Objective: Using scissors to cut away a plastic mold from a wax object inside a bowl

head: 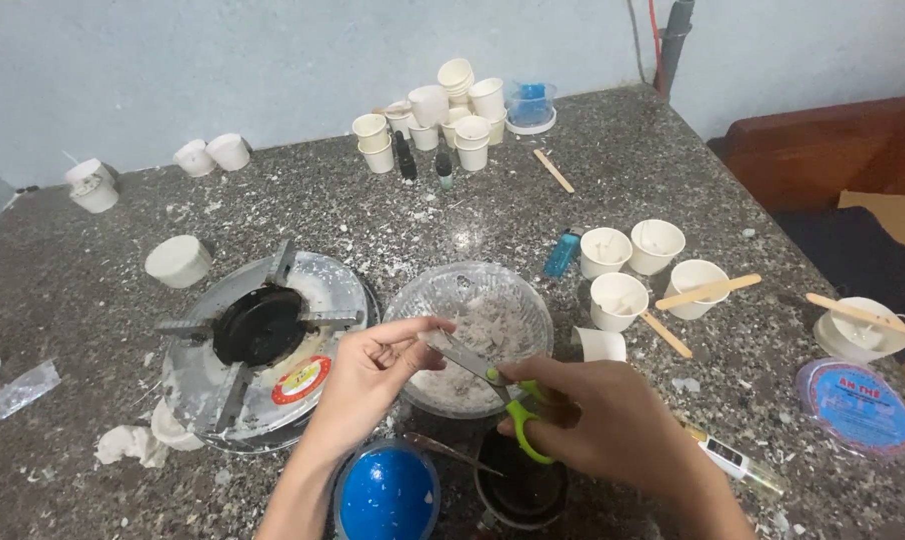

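Blue lid point(389, 497) sits nearest; right hand point(598, 420) closed on green-handled scissors point(493, 390), blades at something small (can't tell what) pinched in left hand point(373, 370) fingertips over clear bowl point(470, 335), so risk: nicked finger, offcuts missing bowl.

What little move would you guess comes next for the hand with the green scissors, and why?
Probably closing the blades. The right hand holds the green-handled scissors with the blades open, their tips right at something small pinched in the fingers of the left hand, above the clear bowl of whitish bits. What is pinched is too small to identify, so this is only a guess.
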